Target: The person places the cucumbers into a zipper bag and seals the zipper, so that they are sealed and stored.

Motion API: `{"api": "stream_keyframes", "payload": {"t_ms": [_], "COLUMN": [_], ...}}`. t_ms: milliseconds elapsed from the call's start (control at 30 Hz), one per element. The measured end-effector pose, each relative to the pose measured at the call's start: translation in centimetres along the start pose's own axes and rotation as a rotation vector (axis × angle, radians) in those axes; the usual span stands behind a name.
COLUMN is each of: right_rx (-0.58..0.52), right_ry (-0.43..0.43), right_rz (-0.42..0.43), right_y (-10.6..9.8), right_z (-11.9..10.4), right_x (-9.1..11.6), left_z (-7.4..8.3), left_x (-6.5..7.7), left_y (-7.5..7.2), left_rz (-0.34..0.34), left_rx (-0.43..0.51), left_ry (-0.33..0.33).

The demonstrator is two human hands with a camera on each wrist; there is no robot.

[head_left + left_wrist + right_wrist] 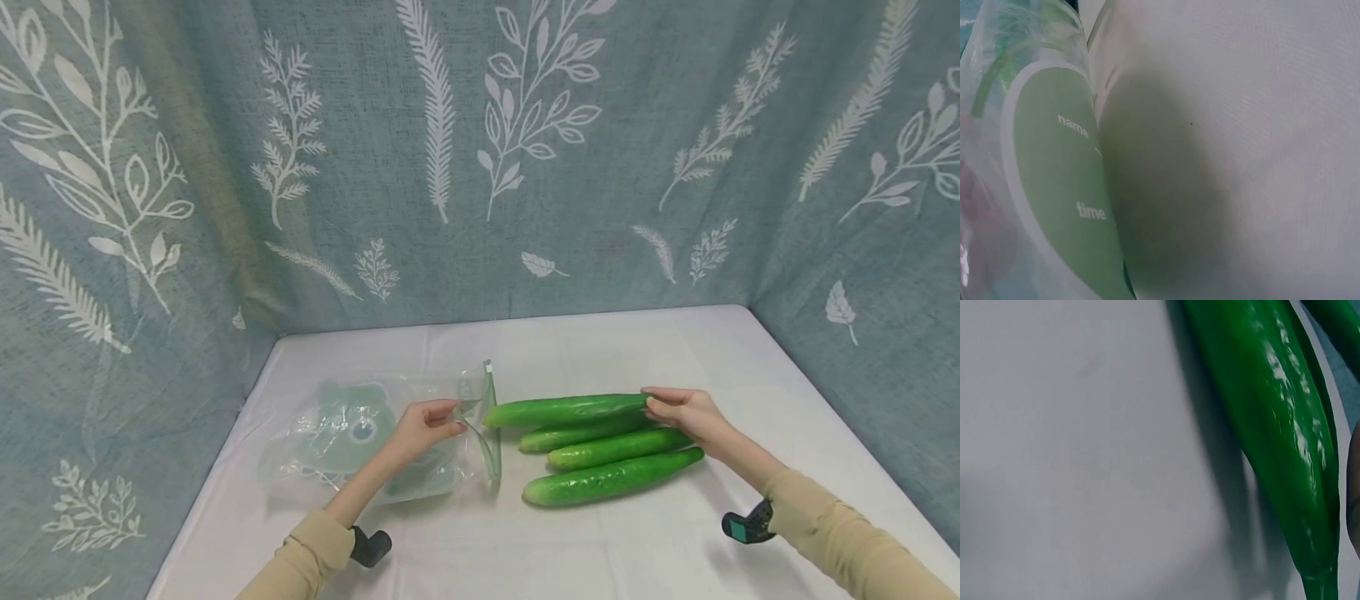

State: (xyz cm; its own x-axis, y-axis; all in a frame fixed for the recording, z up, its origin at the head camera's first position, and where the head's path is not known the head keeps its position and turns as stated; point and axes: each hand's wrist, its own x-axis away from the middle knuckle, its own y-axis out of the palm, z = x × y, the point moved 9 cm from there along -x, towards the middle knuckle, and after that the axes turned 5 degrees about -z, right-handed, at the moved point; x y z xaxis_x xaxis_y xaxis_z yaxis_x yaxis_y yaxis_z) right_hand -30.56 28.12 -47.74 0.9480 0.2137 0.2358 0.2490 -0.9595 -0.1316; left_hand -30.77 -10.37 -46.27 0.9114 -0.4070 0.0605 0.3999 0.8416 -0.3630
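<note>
A clear zip bag [360,425] with a green cartoon print lies on its side at the left, its green-edged mouth facing right. My left hand [420,431] pinches the near edge of that mouth, which gapes. My right hand [688,413] grips the stem end of a cucumber [566,410], whose pale tip is at the bag's mouth. Below it, three more cucumbers [618,482] lie side by side. In the left wrist view, the bag's green label [1060,169] reads "name" and "time". The right wrist view is filled partly by a cucumber [1272,425], with a finger [1354,487] at the edge.
A white cloth covers the table [495,550]. Blue-green curtains [465,167] with white leaf patterns surround its back and sides. Dark wrist cameras [746,525] hang below both forearms.
</note>
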Motion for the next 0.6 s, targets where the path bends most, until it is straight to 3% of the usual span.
{"api": "stream_keyframes", "payload": {"t_ms": [367, 600], "right_rx": [0.025, 0.019], "right_ry": [0.011, 0.013], "right_rz": [-0.047, -0.038], "right_y": [2.5, 3.3], "right_z": [-0.3, -0.4], "right_x": [-0.1, -0.4], "left_z": [-0.1, 0.4], "left_x": [-0.1, -0.2], "left_y": [-0.1, 0.2], "left_rz": [0.040, 0.015], "left_rx": [-0.030, -0.002], "left_ry": [0.003, 0.053]}}
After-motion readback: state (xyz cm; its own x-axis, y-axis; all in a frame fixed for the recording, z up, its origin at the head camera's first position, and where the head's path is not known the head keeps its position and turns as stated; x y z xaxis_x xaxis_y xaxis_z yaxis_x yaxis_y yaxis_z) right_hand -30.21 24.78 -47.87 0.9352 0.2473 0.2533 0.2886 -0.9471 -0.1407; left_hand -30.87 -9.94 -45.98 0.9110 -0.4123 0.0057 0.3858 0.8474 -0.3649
